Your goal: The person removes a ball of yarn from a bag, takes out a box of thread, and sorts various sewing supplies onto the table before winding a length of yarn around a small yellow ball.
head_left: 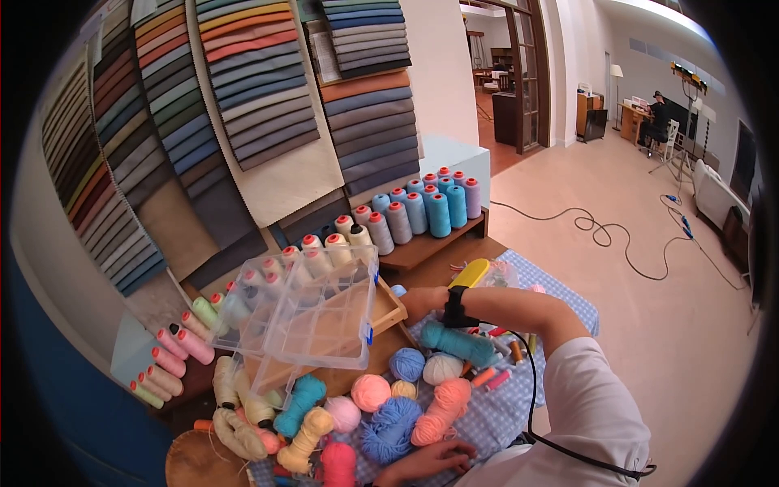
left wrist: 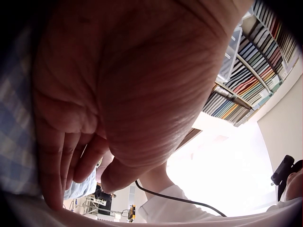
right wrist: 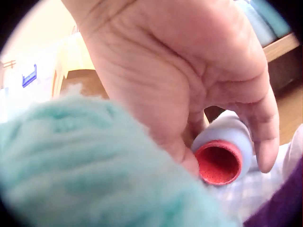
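Note:
My right hand (head_left: pixel 422 305) reaches to the edge of a wooden tray. In the right wrist view its thumb and fingers hold a light blue cone of thread (right wrist: pixel 244 142), whose open red end faces the camera. A teal yarn skein (right wrist: pixel 71 146) fills the near left of that view; in the head view this teal skein (head_left: pixel 456 343) lies just below the wrist. My left hand (head_left: pixel 434 463) rests low on the blue checked cloth (head_left: pixel 568 304), fingers loosely extended and holding nothing. Nearest to it are a coral yarn skein (head_left: pixel 442 412) and a blue yarn ball (head_left: pixel 391 430).
A clear compartment box (head_left: pixel 320 312) with its lid raised lies over the wooden tray (head_left: pixel 392 302). Thread cones (head_left: pixel 439 215) line the wooden shelf behind. Small spools (head_left: pixel 497 379) lie right of the yarn. Fabric swatches (head_left: pixel 268 73) hang on the wall. A cable (head_left: pixel 531 398) trails along my right arm.

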Demonstrator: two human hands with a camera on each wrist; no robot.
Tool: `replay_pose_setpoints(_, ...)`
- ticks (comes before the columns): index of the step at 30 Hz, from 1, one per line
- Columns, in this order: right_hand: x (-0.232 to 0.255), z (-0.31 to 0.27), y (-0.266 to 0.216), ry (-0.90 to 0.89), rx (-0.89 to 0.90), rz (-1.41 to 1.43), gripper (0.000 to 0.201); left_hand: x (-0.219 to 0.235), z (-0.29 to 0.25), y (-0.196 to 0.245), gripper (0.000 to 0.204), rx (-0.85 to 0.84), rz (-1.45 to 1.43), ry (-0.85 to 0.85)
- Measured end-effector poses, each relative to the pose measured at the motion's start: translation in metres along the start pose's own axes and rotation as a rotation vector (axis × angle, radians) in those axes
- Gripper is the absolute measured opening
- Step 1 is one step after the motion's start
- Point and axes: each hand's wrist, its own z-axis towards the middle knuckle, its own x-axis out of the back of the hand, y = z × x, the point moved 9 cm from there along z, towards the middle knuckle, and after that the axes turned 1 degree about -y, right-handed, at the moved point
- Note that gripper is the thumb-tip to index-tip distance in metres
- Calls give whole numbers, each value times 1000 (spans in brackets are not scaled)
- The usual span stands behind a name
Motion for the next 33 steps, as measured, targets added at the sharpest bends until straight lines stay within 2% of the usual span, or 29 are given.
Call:
replay_pose_setpoints(2, -23, 8, 30, -213, -213, 40, 49, 1, 0, 1, 42, -9, 14, 15)
replay_pose_setpoints(6, -9, 1, 28, -189, -233, 39, 46, 2, 1, 3, 42, -11, 27, 5)
replay_pose_setpoints(8, 18, -2, 24, 132, -119, -39, 44, 1, 0, 4, 42, -5, 5, 14)
replay_pose_setpoints(9, 28, -4, 29, 154, -214, 28, 42, 1, 0, 5, 42, -9, 4, 16)
replay_pose_setpoints(10, 49, -12, 15, 151, -214, 26, 42, 1, 0, 4, 42, -3, 5, 15)
replay_pose_setpoints(12, 90, -35, 2, 75, -387, 337, 45, 0, 2, 2, 42, -2, -1, 11)
replay_pose_setpoints(13, 99, -35, 9, 70, -390, 334, 45, 0, 2, 3, 42, -7, 14, 8)
replay_pose_setpoints(15, 129, -40, 27, 240, -408, 305, 48, -1, 2, 4, 42, -15, 26, 6)
replay_pose_setpoints(16, 140, -45, 20, 237, -408, 302, 48, 0, 2, 5, 42, -17, 29, 11)
replay_pose_setpoints(18, 166, -64, 15, 363, -475, 291, 53, 0, 2, 6, 42, -21, 32, 16)
replay_pose_setpoints(19, 163, -63, 27, 362, -474, 289, 53, 0, 2, 5, 42, -9, 32, 14)
replay_pose_setpoints(20, 166, -62, 42, 440, -441, 236, 54, 1, 3, 5, 43, 2, 31, 11)
replay_pose_setpoints(21, 173, -64, 42, 517, -406, 184, 55, 1, 3, 5, 43, 0, 30, 12)
replay_pose_setpoints(22, 173, -65, 45, 516, -405, 183, 55, 0, 2, 5, 43, 0, 27, 11)
replay_pose_setpoints(25, 168, -71, 54, 528, -467, 340, 59, 0, 2, 4, 43, 1, 26, 7)
replay_pose_setpoints(27, 159, -80, 62, 655, -524, 693, 68, 0, 3, 4, 44, 0, 27, 5)
replay_pose_setpoints(31, 154, -88, 50, 683, -538, 711, 76, 0, 3, 3, 43, 4, 27, -2)
replay_pose_setpoints(33, 151, -90, 42, 535, -598, 607, 79, 1, 3, 2, 43, 10, 31, -2)
